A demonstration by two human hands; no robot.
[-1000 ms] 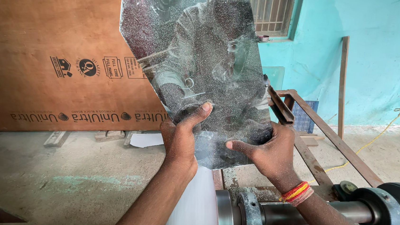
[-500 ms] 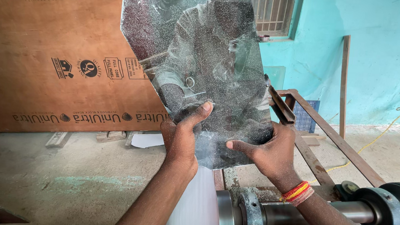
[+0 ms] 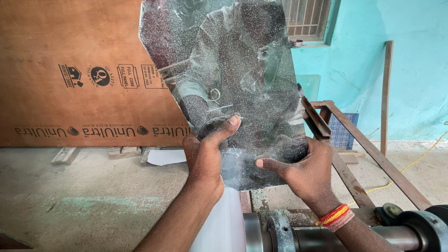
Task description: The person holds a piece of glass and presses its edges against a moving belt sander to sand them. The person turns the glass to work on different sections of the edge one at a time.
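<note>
Gripping dusty mirror sheet (image 3: 228,73) by bottom edge: left hand (image 3: 205,159) and right hand (image 3: 303,169) clasp it upright, long axis vertical, directly above white spinning wheel (image 3: 215,237); plywood board (image 3: 65,49) behind.

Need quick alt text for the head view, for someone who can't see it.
Both hands, left hand and right hand, hold a speckled mirror pane upright above a white wheel on a metal shaft. A plywood sheet stands behind.

We see mirror glass (image 3: 228,73): glossy, reflective, speckled with grit | wheel (image 3: 220,238): smooth, white, matt | shaft (image 3: 343,239): bare dull metal | frame (image 3: 371,153): rusty steel | board (image 3: 54,48): brown matt plywood
</note>
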